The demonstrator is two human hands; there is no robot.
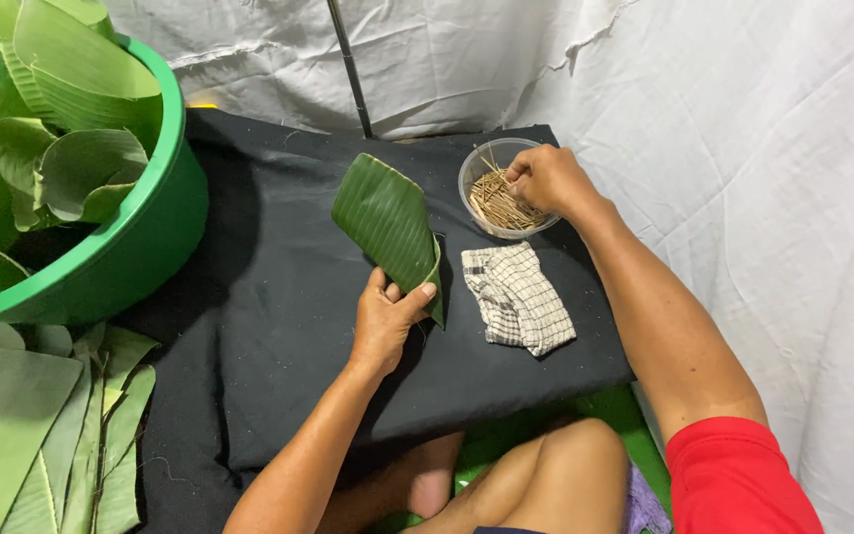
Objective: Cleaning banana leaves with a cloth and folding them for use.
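Fingers of the left hand (387,321) pinch the lower end of a folded banana leaf (387,225), thumb pressed across its front, holding it tilted above the black cloth (279,326). Just right of the leaf, the right hand (546,178) curls its fingertips into a clear plastic bowl (474,173) of thin sticks (501,206); whether they grip one I cannot tell. Below that bowl lies a checked rag (518,297). Far left of the leaf, a green tub (140,247) holds more folded leaves.

free: black cloth (279,326) centre-left | blocked: green tub (140,247) left — checked rag (518,297) right
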